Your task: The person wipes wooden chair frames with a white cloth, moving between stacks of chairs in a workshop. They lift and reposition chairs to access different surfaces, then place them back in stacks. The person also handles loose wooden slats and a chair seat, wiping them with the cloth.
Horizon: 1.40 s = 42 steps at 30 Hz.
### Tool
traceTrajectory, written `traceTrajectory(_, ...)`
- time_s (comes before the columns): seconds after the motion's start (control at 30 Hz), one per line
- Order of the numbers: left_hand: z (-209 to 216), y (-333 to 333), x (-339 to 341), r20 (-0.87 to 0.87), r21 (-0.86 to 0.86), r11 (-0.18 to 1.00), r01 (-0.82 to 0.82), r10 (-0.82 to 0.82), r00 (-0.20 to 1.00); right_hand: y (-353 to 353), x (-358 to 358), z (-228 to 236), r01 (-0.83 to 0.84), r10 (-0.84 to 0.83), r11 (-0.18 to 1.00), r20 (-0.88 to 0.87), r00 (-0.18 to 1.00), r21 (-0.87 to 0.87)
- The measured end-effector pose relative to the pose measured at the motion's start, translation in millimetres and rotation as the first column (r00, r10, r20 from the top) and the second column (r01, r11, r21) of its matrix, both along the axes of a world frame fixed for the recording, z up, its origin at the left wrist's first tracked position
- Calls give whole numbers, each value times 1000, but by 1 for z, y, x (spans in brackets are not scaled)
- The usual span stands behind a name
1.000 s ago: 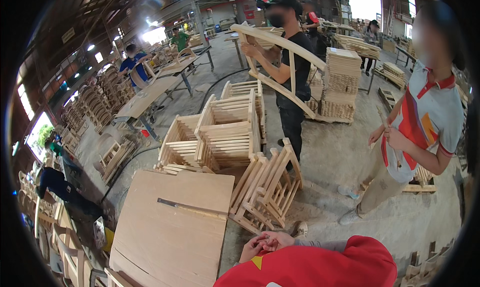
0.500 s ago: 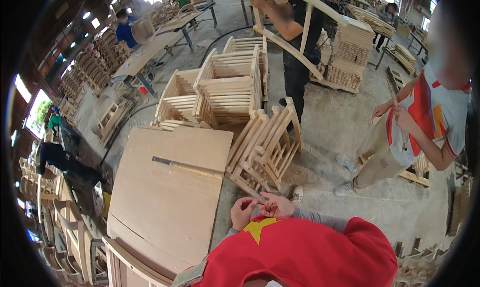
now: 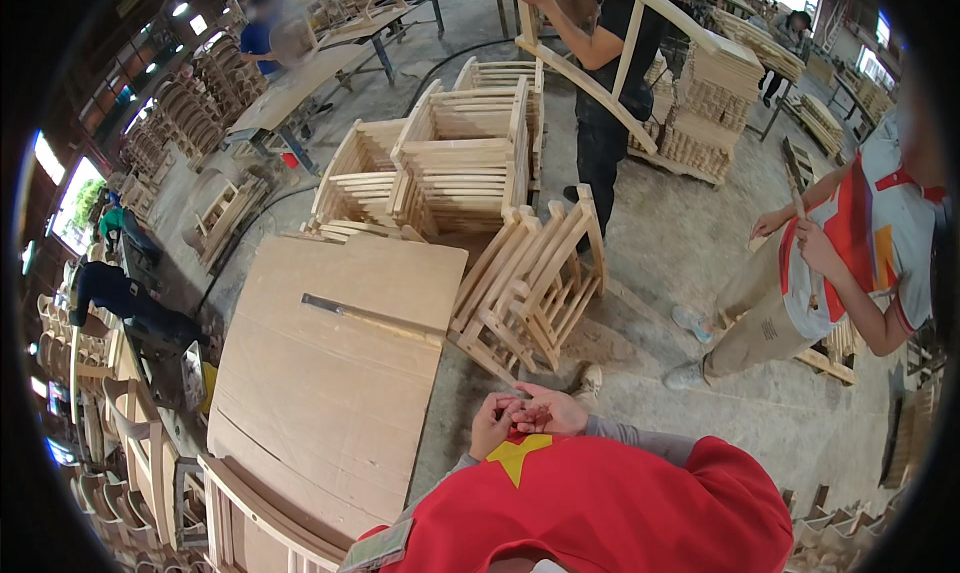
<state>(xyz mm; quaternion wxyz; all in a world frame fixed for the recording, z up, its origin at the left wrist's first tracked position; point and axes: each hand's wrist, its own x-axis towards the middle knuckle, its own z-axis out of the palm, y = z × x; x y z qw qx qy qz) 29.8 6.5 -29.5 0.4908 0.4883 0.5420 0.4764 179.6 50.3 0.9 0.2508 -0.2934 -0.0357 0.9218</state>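
My left hand (image 3: pixel 491 423) is in front of my body, its fingers curled in against the fingers of my right hand. My right hand (image 3: pixel 556 411) lies palm up beside it, partly spread. Whether something small sits between the fingertips is too fine to make out. Left of my hands stands a work surface covered with brown cardboard (image 3: pixel 320 373). On it lies a long thin strip, dark at one end and pale wood-coloured at the other (image 3: pixel 385 323). Just beyond my hands leans a group of pale wooden frames (image 3: pixel 535 288).
Stacked wooden frames (image 3: pixel 465 158) stand farther ahead. A person in dark clothes (image 3: pixel 600 83) carries a curved wooden frame (image 3: pixel 627 58). At the right, another person (image 3: pixel 840 243) holds a thin stick (image 3: pixel 800 208). A slatted wooden piece (image 3: pixel 265 523) sits at the near left.
My hands have drawn closer, the left fingers now overlapping the right ones, whose palm shows more. The view has shifted slightly. The carried frame has moved a little.
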Motion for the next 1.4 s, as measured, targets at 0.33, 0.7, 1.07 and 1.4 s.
traceTrajectory(0.33, 4, 5, 6, 111, -63, 993, -103, 110, 988, -4, 21, -7, 91, -90, 996, 14, 996, -25)
traceTrajectory(0.7, -17, 9, 10, 25, -181, 978, 101, -98, 995, -3, 20, -8, 14, -14, 1000, 13, 1000, -12)
traceTrajectory(1.07, -7, 5, 12, -78, 15, 1000, -25, 26, 997, -4, 12, 3, 10, -11, 1000, 106, 994, 16)
traceTrajectory(1.4, 0, 9, 1, -228, -22, 996, -85, 78, 971, 1, 5, 4, -27, 26, 999, -28, 999, -19)
